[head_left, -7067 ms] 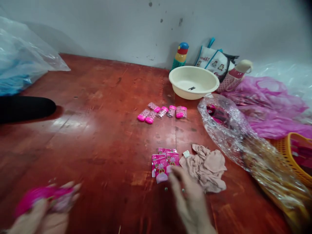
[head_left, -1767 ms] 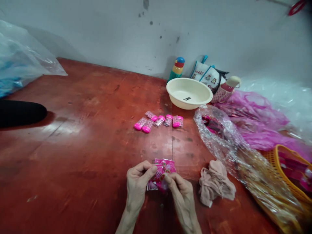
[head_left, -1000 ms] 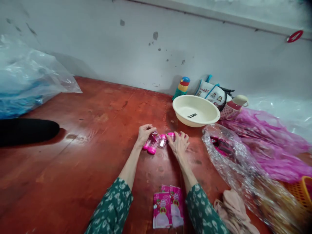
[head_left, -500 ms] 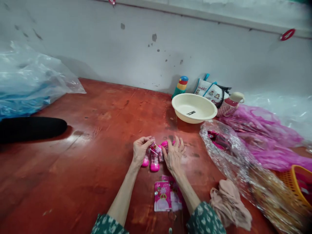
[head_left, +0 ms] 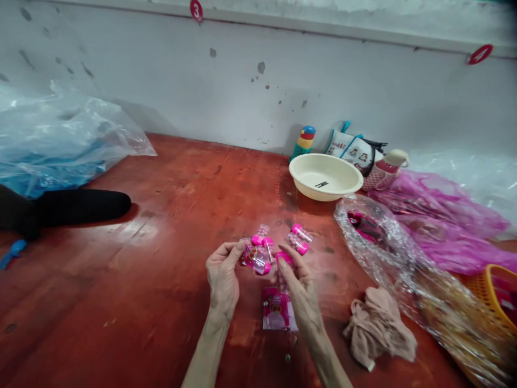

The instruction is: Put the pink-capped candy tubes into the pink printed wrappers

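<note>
Holding small pink-capped tubes (head_left: 258, 256) between both hands: left hand (head_left: 221, 280) and right hand (head_left: 301, 291) each clenched on some, above pink packets (head_left: 277, 315) on table (head_left: 141, 280).

Two bare forearms rise from the frame's bottom centre; left hand (head_left: 222, 277) and right hand (head_left: 302, 291) wear no rings.

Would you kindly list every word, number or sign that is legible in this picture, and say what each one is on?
"3": white numeral on the red round tag on the wall's upper ledge.
Second red tag, far right on the ledge: seen at an angle, unreadable.
Pink sachets on the table: printed pictures, lettering too blurred.
Printed bag behind the basin: lettering too small.
</note>
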A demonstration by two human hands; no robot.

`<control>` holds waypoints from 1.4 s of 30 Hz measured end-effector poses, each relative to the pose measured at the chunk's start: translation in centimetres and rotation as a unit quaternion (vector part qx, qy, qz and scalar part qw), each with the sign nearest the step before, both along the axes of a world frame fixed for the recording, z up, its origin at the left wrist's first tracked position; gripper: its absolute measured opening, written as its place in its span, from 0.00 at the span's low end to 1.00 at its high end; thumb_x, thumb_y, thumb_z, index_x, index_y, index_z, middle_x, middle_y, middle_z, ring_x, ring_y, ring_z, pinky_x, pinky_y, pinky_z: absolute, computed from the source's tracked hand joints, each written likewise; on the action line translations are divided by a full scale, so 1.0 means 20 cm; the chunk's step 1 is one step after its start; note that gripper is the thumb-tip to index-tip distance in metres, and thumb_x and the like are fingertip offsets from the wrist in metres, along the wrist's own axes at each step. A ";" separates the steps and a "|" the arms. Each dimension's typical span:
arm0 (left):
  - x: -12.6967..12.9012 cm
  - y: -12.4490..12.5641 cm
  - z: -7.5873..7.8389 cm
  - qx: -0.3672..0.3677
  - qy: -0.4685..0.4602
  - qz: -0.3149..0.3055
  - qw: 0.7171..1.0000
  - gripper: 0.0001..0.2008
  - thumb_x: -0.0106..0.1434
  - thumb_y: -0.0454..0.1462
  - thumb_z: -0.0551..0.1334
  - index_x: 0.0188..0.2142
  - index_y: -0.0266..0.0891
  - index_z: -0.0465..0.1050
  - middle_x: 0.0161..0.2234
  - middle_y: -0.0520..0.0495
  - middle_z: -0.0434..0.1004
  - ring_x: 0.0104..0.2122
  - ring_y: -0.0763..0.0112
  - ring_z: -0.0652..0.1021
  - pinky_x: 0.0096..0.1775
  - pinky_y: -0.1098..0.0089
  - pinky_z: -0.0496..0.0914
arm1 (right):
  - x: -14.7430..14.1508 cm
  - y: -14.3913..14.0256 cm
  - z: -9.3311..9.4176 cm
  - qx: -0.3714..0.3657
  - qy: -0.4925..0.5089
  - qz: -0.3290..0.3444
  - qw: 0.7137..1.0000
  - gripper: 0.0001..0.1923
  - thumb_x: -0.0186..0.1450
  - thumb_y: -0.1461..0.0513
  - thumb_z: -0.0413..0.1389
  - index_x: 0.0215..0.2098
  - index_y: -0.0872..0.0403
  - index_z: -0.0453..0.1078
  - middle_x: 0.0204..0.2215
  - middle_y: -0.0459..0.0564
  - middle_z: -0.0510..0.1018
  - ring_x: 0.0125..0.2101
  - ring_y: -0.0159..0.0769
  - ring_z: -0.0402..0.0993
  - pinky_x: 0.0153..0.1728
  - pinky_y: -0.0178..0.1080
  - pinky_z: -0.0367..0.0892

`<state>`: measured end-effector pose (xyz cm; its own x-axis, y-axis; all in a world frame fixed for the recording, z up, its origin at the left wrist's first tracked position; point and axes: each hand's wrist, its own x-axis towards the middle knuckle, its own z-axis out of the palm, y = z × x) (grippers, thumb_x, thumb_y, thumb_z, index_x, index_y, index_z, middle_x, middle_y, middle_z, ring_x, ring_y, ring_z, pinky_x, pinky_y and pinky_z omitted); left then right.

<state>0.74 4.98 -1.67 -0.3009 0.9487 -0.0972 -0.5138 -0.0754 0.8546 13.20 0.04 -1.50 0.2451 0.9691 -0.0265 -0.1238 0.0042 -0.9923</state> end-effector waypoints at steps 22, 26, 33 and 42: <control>0.01 -0.20 0.02 0.045 0.016 -0.149 0.988 0.06 0.44 0.31 0.70 0.25 0.39 0.78 0.42 0.43 0.77 0.42 0.60 0.75 0.42 0.67 0.69 | -0.02 -0.07 0.00 0.005 -0.074 0.016 0.997 0.05 0.57 0.61 0.58 0.30 0.53 0.76 0.30 0.48 0.75 0.32 0.37 0.70 0.31 0.36 0.66; 0.01 -0.19 0.01 -0.023 -0.019 -0.132 0.991 0.03 0.45 0.31 0.69 0.20 0.35 0.76 0.24 0.46 0.78 0.25 0.70 0.75 0.29 0.72 0.68 | -0.04 -0.06 0.01 -0.021 -0.062 0.057 0.996 0.06 0.57 0.59 0.59 0.26 0.54 0.75 0.27 0.46 0.72 0.27 0.33 0.68 0.27 0.33 0.63; 0.01 -0.15 -0.09 -0.099 -0.085 -0.016 0.991 0.07 0.43 0.35 0.70 0.22 0.37 0.74 0.21 0.53 0.77 0.21 0.77 0.74 0.28 0.75 0.68 | -0.01 -0.09 -0.01 -0.073 -0.058 0.050 0.994 0.13 0.62 0.56 0.54 0.43 0.53 0.69 0.21 0.42 0.69 0.18 0.27 0.64 0.19 0.31 0.61; -0.02 -0.13 -0.10 -0.130 -0.090 0.026 0.987 0.09 0.41 0.35 0.71 0.23 0.36 0.74 0.21 0.53 0.78 0.22 0.76 0.75 0.29 0.74 0.69 | -0.05 -0.14 0.08 -0.135 0.016 0.020 0.990 0.13 0.60 0.52 0.56 0.32 0.54 0.64 0.19 0.41 0.69 0.12 0.22 0.58 0.12 0.27 0.55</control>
<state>0.37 2.33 -3.62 -0.3038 0.8685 -0.3917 -0.6601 0.1047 0.7439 12.15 -2.67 0.05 0.2022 0.9343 -0.2936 -0.1503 -0.2666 -0.9520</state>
